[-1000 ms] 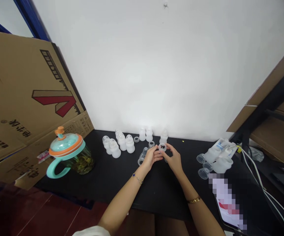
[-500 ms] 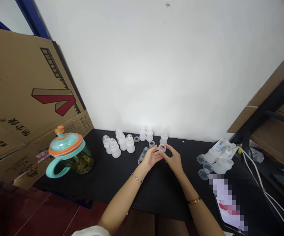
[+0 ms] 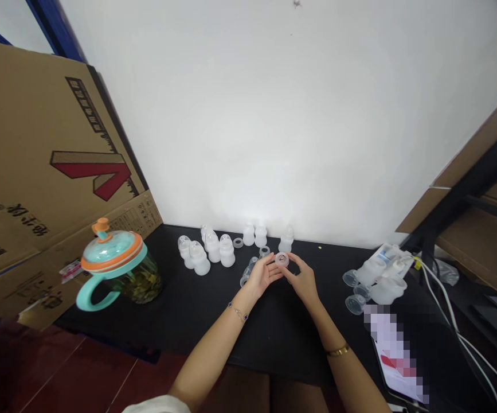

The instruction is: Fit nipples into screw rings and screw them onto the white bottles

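Observation:
A translucent bottle collar ring [image 3: 281, 260] is held up above the black table; something inside its opening is too small to make out. My right hand [image 3: 303, 278] pinches the ring at its right side between thumb and fingers. My left hand [image 3: 263, 276], palm turned up, grips it from the left, with fingers reaching beneath it. Just behind the hands stands a white baby bottle [image 3: 286, 238]. Clear caps [image 3: 248, 271] lie partly hidden beside my left hand, with a loose collar [image 3: 264, 251] near them and another collar [image 3: 238, 243] farther back.
Several capped baby bottles [image 3: 197, 259] stand at the left, two bottles [image 3: 260, 235] by the wall. A teal-lidded jug [image 3: 139, 281] stands far left. On the right are clear caps [image 3: 355, 304], white bottles [image 3: 388, 288], a phone [image 3: 396, 361] and white cables [image 3: 446, 295].
The whole view has shifted slightly. Between my hands the collar ring has tilted a little, and its opening looks more filled; both hands keep nearly the same pose.

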The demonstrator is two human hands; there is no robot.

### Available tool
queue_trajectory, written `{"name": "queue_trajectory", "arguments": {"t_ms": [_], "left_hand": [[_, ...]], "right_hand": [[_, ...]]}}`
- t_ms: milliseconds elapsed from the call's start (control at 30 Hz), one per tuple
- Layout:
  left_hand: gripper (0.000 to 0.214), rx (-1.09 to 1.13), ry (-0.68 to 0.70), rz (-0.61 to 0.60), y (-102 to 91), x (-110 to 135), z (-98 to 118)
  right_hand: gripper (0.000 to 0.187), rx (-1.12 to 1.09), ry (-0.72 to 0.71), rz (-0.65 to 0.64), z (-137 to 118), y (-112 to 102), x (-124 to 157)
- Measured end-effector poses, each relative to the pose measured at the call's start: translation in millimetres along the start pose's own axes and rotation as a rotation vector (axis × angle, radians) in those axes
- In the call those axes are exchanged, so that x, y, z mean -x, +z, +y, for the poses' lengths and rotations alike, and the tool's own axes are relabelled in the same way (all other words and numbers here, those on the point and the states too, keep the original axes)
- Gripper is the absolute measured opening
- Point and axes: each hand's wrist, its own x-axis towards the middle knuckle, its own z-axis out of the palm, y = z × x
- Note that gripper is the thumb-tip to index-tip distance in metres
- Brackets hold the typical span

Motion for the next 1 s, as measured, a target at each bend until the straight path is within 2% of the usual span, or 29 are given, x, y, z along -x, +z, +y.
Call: {"name": "queue_trajectory", "arguments": {"t_ms": [367, 1000], "left_hand": [[0.027, -0.039, 0.010, 0.003, -0.8, -0.9, -0.7], [0.035, -0.153, 0.109, -0.053, -2.1, 0.4, -2.7]], "right_hand": [[0.038, 0.001, -0.003, -0.007, -3.0, -1.4, 0.3], [0.040, -0.010, 0.023, -0.039, 1.6, 1.0, -0.4]]}}
